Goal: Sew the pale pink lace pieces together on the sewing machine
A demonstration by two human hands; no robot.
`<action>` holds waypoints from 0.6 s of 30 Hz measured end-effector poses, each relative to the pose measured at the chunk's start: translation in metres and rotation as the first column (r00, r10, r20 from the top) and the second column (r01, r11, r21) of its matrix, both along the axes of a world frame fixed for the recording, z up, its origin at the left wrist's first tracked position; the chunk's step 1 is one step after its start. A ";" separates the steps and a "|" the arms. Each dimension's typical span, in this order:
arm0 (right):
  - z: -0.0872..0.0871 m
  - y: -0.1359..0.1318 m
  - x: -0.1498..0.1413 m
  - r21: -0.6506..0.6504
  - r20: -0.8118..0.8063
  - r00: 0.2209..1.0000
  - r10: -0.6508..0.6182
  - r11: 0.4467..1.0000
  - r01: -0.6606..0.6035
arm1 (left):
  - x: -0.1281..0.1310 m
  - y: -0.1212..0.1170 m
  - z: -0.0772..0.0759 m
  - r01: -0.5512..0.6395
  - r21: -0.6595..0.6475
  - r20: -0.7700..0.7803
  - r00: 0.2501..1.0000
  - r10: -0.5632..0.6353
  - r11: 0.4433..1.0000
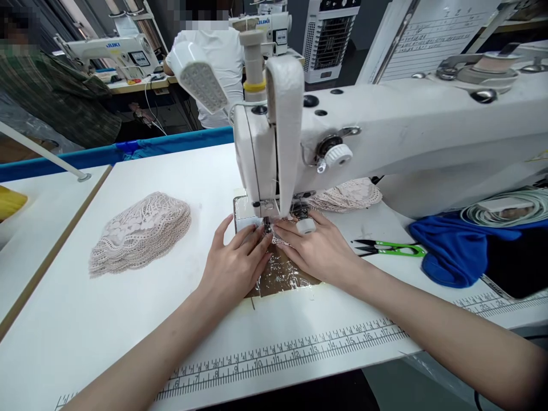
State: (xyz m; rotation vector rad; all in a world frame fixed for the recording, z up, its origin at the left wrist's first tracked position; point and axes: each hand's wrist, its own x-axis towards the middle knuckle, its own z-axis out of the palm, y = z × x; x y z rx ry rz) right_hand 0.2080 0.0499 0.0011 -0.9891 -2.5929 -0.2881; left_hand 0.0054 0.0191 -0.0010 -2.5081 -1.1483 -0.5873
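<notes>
At the needle of a white sewing machine (261,154), a small piece of pale pink lace (280,238) lies partly hidden under my fingers. My left hand (237,260) rests left of the presser foot (268,224), its fingers spread and their tips at the lace. From the right, my right hand (319,242) lies flat with its fingers stretched over the lace, partly behind a white knob. Both hands are over a brown, film-covered plate (285,277). A stack of lace pieces (141,234) sits to the left, and more lace (346,195) lies behind the right hand.
Green-handled thread snips (391,248) lie right of my right hand. Beyond them are a blue cloth (456,248), a coiled pale band (509,206) and a dark phone-like object (518,265). A printed ruler (278,357) runs along the front edge. Two people sit beyond the table.
</notes>
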 end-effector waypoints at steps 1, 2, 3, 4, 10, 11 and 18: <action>0.000 0.000 0.000 -0.005 0.000 1.000 0.001 1.000 -0.001 | 0.000 0.000 0.000 0.002 0.000 0.003 1.000 -0.002 1.000; 0.000 0.000 0.000 -0.009 -0.001 1.000 0.003 1.000 -0.003 | 0.000 0.000 0.000 0.003 -0.002 0.006 1.000 -0.003 1.000; 0.000 0.000 0.000 -0.011 -0.001 1.000 0.003 1.000 -0.003 | 0.000 0.000 0.000 0.004 -0.005 0.008 1.000 -0.004 1.000; 0.000 0.000 0.000 -0.014 -0.001 1.000 0.003 1.000 -0.003 | 0.000 0.000 0.000 0.003 -0.007 0.008 1.000 -0.003 1.000; 0.003 0.002 0.004 -0.062 -0.067 0.997 0.028 0.998 -0.032 | 0.001 -0.004 0.001 0.012 0.072 -0.020 1.000 -0.011 0.997; 0.003 0.003 0.004 -0.076 -0.090 0.996 0.023 0.997 -0.030 | 0.003 -0.005 0.001 0.023 0.089 -0.018 1.000 -0.022 0.996; 0.005 0.009 0.006 -0.058 -0.064 0.997 -0.033 0.998 0.029 | 0.004 -0.009 0.011 0.104 0.017 0.001 0.995 -0.104 0.994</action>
